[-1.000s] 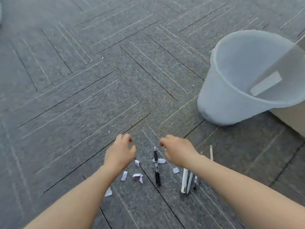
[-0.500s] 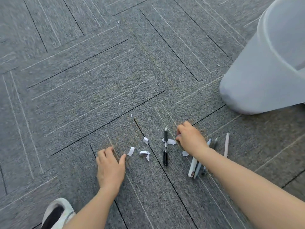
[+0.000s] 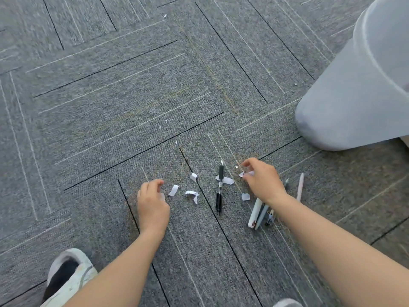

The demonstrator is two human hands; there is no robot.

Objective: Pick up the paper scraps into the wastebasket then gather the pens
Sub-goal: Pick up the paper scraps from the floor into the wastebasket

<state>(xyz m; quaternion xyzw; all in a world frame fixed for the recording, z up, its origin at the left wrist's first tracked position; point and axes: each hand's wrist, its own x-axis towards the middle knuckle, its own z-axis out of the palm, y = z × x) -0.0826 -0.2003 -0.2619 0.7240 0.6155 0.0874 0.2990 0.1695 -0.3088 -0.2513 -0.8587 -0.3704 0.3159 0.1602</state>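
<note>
Several white paper scraps (image 3: 191,194) lie on the grey carpet between my hands. A black pen (image 3: 219,188) lies lengthwise among them, with one scrap (image 3: 228,180) under it. My right hand (image 3: 262,180) pinches a small paper scrap (image 3: 241,174) off the floor. My left hand (image 3: 152,204) rests curled on the carpet, and a pale scrap (image 3: 162,196) shows at its fingertips. A bundle of pale pens (image 3: 257,214) lies partly under my right wrist, with one more thin pen (image 3: 299,189) to its right. The translucent white wastebasket (image 3: 354,100) stands at the far right.
A white shoe (image 3: 66,278) shows at the lower left, and another shoe tip (image 3: 287,303) at the bottom edge. Tiny paper bits (image 3: 160,127) lie farther out on the carpet.
My right hand has closed its fingers on a scrap beside the black pen. My left hand has slid forward toward the scraps and curled its fingers. The view has tilted down slightly.
</note>
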